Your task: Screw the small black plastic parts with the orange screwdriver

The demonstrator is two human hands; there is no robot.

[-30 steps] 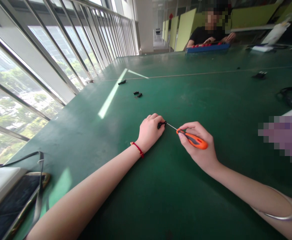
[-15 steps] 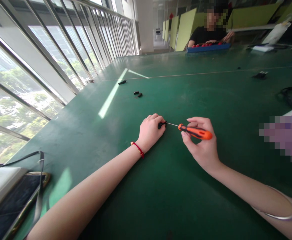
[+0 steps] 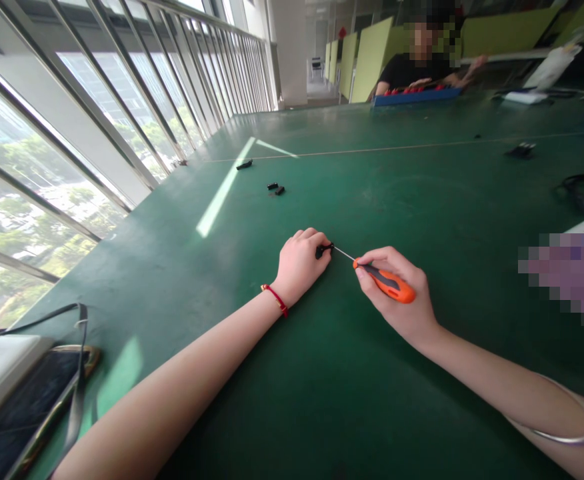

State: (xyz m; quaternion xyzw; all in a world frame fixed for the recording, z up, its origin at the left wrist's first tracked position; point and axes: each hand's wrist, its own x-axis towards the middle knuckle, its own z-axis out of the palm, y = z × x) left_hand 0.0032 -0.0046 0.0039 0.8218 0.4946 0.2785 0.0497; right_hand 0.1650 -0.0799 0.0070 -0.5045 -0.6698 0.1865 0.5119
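My left hand (image 3: 302,260) rests on the green table (image 3: 292,373), its fingers closed on a small black part (image 3: 323,251) that is mostly hidden by them. Between the thumb and fingers of my right hand (image 3: 397,287) is an orange and grey screwdriver (image 3: 389,283). Its thin metal shaft points left, and the tip meets the right end of the black part, or lies very close to it. The handle slants down to the right.
Farther up lie two small black pieces (image 3: 276,189) and another black piece (image 3: 245,164). A phone (image 3: 27,400) and a white box (image 3: 2,367) are at lower left. A person (image 3: 417,70) sits across the table behind a blue tray (image 3: 417,97). Metal railings (image 3: 137,87) line the left.
My right hand has tilted the screwdriver, so its handle end is lower and slightly left, with the fingers closer around it. My left hand stays put. The person's hand across the table has moved outward.
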